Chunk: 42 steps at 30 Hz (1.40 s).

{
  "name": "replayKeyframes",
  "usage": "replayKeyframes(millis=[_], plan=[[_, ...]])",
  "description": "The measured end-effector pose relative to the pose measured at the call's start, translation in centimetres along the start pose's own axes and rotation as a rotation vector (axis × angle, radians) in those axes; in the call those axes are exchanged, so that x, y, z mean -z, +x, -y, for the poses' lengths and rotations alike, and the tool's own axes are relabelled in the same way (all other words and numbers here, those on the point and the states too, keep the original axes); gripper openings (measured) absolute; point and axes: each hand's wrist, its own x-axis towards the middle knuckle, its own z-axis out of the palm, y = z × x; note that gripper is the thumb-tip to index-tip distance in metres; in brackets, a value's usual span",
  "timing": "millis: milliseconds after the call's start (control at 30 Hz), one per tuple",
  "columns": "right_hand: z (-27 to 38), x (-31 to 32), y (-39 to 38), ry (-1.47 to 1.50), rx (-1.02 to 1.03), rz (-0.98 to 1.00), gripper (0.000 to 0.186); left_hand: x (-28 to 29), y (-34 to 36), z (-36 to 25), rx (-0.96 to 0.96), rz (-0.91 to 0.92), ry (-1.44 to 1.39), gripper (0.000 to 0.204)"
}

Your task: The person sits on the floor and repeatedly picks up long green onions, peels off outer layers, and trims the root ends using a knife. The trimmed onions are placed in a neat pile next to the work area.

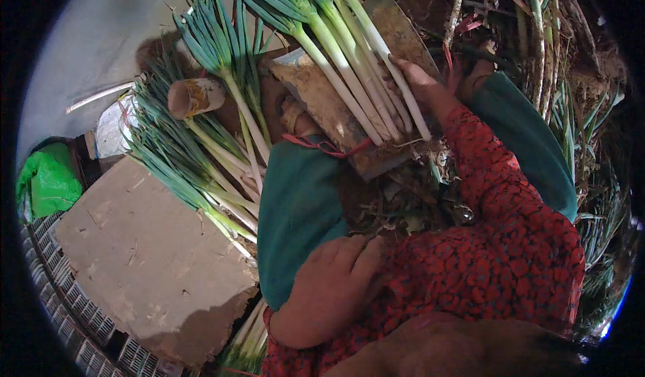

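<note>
Watching through the head cam from my end, I've got a bunch of long green onions (351, 76) lying on a worn, dirt-caked board (306, 88) between the knees: smooth white stalks fanned slightly, tubular green leaves up top, scruffy roots near the board's lower edge. My wearer's right hand (418, 81) is on the bunch's right side, fingers curled round the outer stalk. The left hand (346, 269) is well apart from it, back side up, down by the lap; its palm is hidden, so I can't tell if it's gripping anything.

A thin red strip (326, 145) runs limp across the board's left edge. Left of the knee there's a second heap of onions (218, 165), with a stubby, stained cylinder (201, 98) lying on it. Below that sits a flat brown sheet (148, 243) with a scuffed face and ragged edge, beside slotted plastic crates (94, 316). Crinkly bright green bag (50, 179) at far left.
</note>
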Motion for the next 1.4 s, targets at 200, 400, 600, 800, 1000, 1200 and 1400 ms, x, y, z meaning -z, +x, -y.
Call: replayKeyframes(millis=[200, 400, 600, 800, 1000, 1200, 1400], plan=[[2.7, -1.2, -1.5, -0.431, 0.473, 0.055, 0.039, 0.1, 0.6, -0.2, 0.031, -0.028, 0.057, 0.042], [1.0, -0.5, -0.1, -1.322, 0.808, -0.687, 0.052, -0.1, 0.7, -0.9, 0.089, 0.012, 0.008, 0.044], [-4.3, 0.7, 3.5, -1.691, 0.548, -0.565, 0.05, 0.0, 1.0, -0.9, 0.087, 0.067, -0.004, 0.046], [-4.0, 1.7, 4.4, -1.845, 0.586, -0.561, 0.048, -0.1, 1.6, -0.5, 0.011, 0.022, 0.075, 0.041], [-5.1, 1.0, 3.6, -1.744, 0.583, -0.675, 0.05, 0.0, 2.2, -1.1, 0.095, 0.093, 0.038, 0.047], [-9.0, 2.2, 3.4, -1.664, 0.878, -0.633, 0.052, -0.1, 2.3, -2.5, 0.053, 0.104, 0.033, 0.051], [-5.5, 1.9, -1.3, -1.865, 0.64, -0.427, 0.041, -1.2, 3.2, -4.7, -0.024, 0.043, 0.119, 0.044]])
